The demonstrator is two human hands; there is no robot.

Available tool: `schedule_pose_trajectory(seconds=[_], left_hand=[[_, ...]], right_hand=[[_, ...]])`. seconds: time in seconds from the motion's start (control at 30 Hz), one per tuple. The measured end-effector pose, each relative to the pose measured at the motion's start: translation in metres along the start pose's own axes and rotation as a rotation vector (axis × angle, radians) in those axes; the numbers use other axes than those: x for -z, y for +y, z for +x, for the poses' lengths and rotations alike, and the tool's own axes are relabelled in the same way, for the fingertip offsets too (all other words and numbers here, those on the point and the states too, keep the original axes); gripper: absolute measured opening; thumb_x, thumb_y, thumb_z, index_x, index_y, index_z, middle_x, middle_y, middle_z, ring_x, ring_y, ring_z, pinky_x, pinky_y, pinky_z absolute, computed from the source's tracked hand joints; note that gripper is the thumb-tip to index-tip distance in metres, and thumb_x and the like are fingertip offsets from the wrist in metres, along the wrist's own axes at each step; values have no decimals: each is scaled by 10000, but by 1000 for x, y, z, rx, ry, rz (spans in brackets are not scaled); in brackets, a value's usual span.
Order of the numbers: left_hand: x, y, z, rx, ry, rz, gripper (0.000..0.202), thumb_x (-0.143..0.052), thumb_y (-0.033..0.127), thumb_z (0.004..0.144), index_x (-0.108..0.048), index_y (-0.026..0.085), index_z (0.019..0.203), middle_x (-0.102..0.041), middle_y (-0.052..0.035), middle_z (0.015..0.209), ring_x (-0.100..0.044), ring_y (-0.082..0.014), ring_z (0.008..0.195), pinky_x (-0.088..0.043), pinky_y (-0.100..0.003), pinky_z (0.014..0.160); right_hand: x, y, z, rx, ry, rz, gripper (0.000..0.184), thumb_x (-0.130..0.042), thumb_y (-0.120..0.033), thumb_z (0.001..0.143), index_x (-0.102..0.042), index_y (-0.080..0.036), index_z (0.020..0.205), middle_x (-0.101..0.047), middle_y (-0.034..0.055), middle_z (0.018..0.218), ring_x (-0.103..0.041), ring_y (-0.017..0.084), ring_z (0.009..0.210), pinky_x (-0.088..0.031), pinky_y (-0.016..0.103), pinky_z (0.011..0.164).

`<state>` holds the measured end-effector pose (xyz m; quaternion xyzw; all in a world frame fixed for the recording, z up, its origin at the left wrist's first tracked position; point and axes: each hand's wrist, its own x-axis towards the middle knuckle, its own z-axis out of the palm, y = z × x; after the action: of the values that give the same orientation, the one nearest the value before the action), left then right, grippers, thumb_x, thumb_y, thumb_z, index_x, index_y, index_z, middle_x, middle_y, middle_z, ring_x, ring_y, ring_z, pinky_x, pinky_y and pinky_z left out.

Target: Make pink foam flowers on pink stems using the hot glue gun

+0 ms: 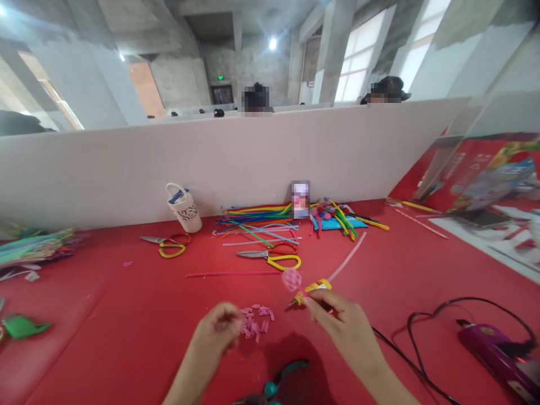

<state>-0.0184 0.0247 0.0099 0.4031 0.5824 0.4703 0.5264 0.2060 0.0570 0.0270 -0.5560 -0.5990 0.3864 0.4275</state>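
At lower centre of the frame, we find the right hand (343,322) pinching the pink ball (292,279) by its stem (304,292), the left hand (218,327) half-curled, contents indeterminable, beside cut pink pieces (253,329); we judge assembly underway, calling for steady support.

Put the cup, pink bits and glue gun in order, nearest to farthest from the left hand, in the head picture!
1. Pink bits: just right of the left hand.
2. Glue gun: farther right, by the right hand.
3. Cup: back left, near the divider.
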Motion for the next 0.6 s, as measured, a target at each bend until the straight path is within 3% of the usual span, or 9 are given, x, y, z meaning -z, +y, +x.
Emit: schedule_pose_trajectory(seconds=[0.03, 0.07, 0.17, 0.23, 0.33, 0.43, 0.53, 0.6], left_hand=[[-8, -2, 0, -19, -46, -50, 291, -770, 310, 529, -606, 174, 727, -567, 41, 583, -452, -87, 476, -314, -179, 441], [-16, -2, -1, 12, -101, -71, 297, -765, 317, 528, -614, 167, 736, -586, 32, 605, -452, -82, 476, -320, -182, 450], [-37, -2, -6, 59, -131, -91, 283, -640, 426, 662, -578, 152, 636, -574, 11, 548, -425, -78, 418, -314, -196, 424], [-45, -3, -9, 83, -126, -100, 318, -578, 464, 711, -531, 168, 603, -492, 44, 470, -369, -70, 377, -277, -191, 388], [-50, -6, -11, 99, -145, -92, 421, -524, 525, 742, -446, 190, 499, -342, 84, 365, -257, -55, 317, -188, -192, 335], [-48, -11, -8, 106, -190, -97, 447, -614, 560, 652, -465, 182, 464, -383, 67, 349, -270, -54, 290, -161, -200, 314], [-46, -15, -3, 64, -169, -154, 417, -753, 501, 508, -634, 155, 707, -560, 26, 554, -384, -65, 389, -257, -187, 358], [-45, -16, 0, 38, -105, -227, 492, -759, 484, 529, -668, 156, 885, -567, 24, 600, -399, -69, 451, -289, -178, 402]], right_hand=[[-4, -4, -1, 25, -16, -30, 236, -604, -398, 727, -650, -189, 628, -571, 2, 551, -489, 159, 551, -353, 257, 554], [-8, -8, -2, 49, -31, -56, 240, -591, -387, 737, -636, -191, 606, -571, 4, 557, -485, 160, 555, -349, 256, 554], [-21, -17, -6, 105, -61, -114, 246, -549, -353, 757, -584, -194, 573, -567, 10, 573, -473, 163, 562, -341, 259, 560], [-27, -20, -8, 127, -74, -137, 240, -532, -343, 766, -562, -196, 579, -565, 13, 580, -470, 167, 568, -338, 263, 569], [-29, -20, -8, 133, -99, -151, 230, -514, -337, 785, -559, -191, 612, -567, 17, 599, -474, 169, 589, -340, 264, 583], [-28, -20, -7, 94, -156, -119, 250, -496, -335, 802, -544, -185, 608, -536, 3, 581, -459, 152, 566, -336, 249, 552], [-31, -19, -5, -5, -261, -11, 245, -489, -329, 799, -537, -178, 612, -473, -23, 537, -428, 132, 527, -322, 231, 507], [-36, -19, -3, -42, -319, 42, 225, -497, -310, 783, -539, -172, 610, -452, -33, 518, -414, 122, 508, -317, 223, 488]])
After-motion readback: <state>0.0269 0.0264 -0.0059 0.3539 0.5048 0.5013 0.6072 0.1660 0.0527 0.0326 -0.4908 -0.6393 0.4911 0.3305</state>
